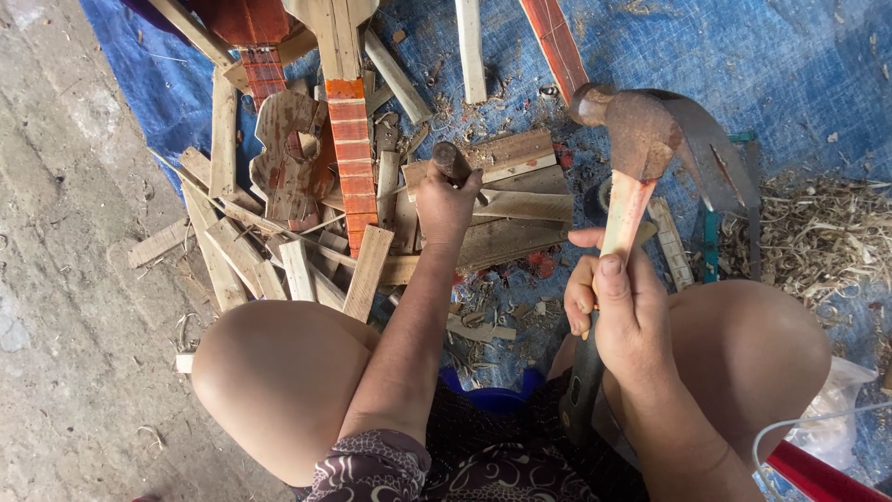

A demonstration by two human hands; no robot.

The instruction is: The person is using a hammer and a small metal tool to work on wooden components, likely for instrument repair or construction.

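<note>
The right hand (624,311) gripped a raised claw hammer (641,139); the left hand (446,206) closed round a chisel (452,163) (upright) just ahead. A glancing blow would likely bruise those knuckles.

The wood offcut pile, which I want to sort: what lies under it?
Under the wood offcut pile a blue tarp shows at its edges, strewn with shavings. Overlapping strips cover whatever lies beneath the pile's middle.

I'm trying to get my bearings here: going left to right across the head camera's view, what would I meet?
Bare concrete floor → pile of wood offcuts → red-banded fretboard → left hand gripping a dark tool handle → right hand holding a claw hammer → wood shavings.
</note>
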